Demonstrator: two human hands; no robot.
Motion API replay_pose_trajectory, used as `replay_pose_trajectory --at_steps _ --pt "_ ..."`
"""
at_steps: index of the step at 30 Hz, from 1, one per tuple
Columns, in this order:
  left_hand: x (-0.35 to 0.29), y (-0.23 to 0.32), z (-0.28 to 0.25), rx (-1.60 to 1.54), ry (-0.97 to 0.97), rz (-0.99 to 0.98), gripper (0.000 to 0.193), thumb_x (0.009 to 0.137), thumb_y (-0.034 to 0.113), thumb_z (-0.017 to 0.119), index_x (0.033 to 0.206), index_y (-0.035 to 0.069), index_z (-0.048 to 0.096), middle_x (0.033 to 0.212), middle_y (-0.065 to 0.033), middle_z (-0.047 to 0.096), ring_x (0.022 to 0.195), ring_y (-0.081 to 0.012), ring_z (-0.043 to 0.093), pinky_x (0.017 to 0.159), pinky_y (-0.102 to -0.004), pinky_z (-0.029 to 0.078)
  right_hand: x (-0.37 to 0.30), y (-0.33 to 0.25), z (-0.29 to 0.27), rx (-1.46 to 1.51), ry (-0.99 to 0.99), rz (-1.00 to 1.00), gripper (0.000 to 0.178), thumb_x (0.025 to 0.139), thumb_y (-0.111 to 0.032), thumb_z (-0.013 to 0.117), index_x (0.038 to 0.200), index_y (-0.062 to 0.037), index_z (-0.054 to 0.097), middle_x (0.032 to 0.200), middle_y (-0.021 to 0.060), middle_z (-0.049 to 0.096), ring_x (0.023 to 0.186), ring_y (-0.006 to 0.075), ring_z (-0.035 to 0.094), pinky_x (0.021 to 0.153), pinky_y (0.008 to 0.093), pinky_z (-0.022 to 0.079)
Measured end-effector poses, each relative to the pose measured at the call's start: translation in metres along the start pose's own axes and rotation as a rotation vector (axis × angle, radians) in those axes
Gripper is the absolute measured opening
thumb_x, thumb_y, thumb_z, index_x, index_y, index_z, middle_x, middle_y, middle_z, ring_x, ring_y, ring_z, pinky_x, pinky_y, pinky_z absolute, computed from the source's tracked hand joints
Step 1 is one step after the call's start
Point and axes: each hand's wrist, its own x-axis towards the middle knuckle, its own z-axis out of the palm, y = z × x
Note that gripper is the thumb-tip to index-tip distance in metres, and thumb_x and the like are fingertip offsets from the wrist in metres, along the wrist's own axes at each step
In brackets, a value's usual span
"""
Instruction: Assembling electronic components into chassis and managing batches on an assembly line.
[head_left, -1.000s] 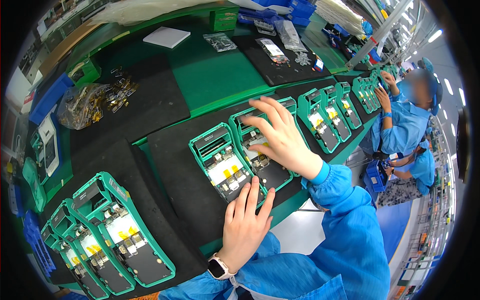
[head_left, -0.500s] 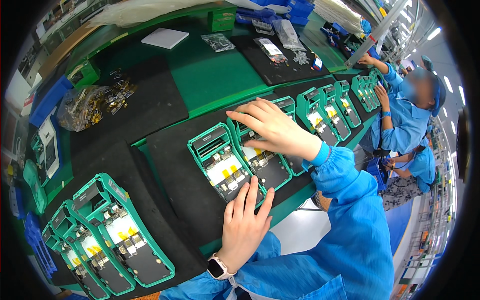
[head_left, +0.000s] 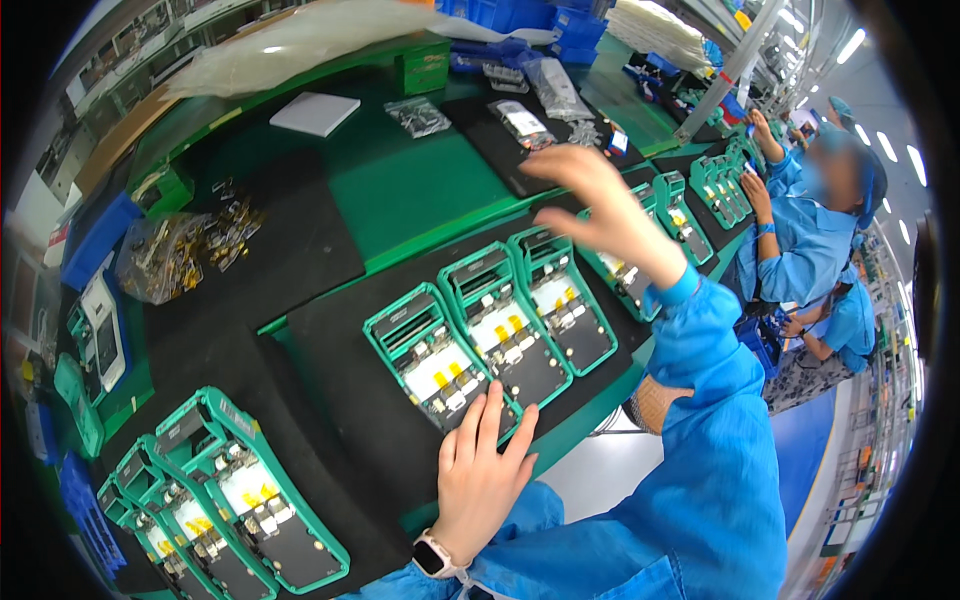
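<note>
Three green device housings with exposed circuit boards and yellow tape stand in a row before me: a left housing [head_left: 430, 360], a middle housing [head_left: 505, 325] and a right housing [head_left: 565, 300]. My left hand [head_left: 482, 490], wearing a watch, lies with spread fingers at the lower end of the left housing, fingertips touching its edge. Above and beyond the right housing, my right hand [head_left: 605, 205] is raised and slightly blurred. Its fingers are stretched out with the thumb apart, and nothing shows in them. Behind it, a further green housing [head_left: 628, 285] is partly hidden.
More green housings [head_left: 265, 500] stand at the lower left. A bag of small metal parts [head_left: 165, 255] lies on the black mat [head_left: 300, 190]. Farther back are a white pad [head_left: 315, 113] and plastic bags [head_left: 520, 122]. A co-worker [head_left: 810, 220] in blue works at the right.
My right hand has lifted off the middle housing and moved right and away. The left hand stays at the left housing's lower end. The view has shifted slightly.
</note>
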Motion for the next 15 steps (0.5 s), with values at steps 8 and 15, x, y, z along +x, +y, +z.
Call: replay_pose_trajectory --at_steps 8,15 --pt "0.0 0.003 -0.006 0.069 -0.026 -0.018 0.053 0.084 0.034 0.07 0.134 0.026 0.056 0.146 -0.016 0.045 0.129 -0.0278 0.047 0.096 -0.0379 0.038 -0.026 0.208 -0.014 -0.173 -0.146 0.637 0.016 0.076 -0.014 0.074 0.09 -0.0056 0.071 0.083 0.0109 0.068 0.083 0.0286 0.066 0.075 0.0404 0.052" --pt "0.0 0.0 0.0 0.057 0.017 -0.011 0.051 0.085 0.034 0.069 0.134 0.027 0.056 0.146 -0.0142 0.046 0.128 -0.0257 0.048 0.094 -0.036 0.038 -0.019 0.218 0.038 -0.019 -0.29 0.68 0.02 0.072 -0.019 0.081 0.082 -0.0056 0.072 0.078 0.0097 0.071 0.075 0.0229 0.069 0.068 0.0359 0.052"
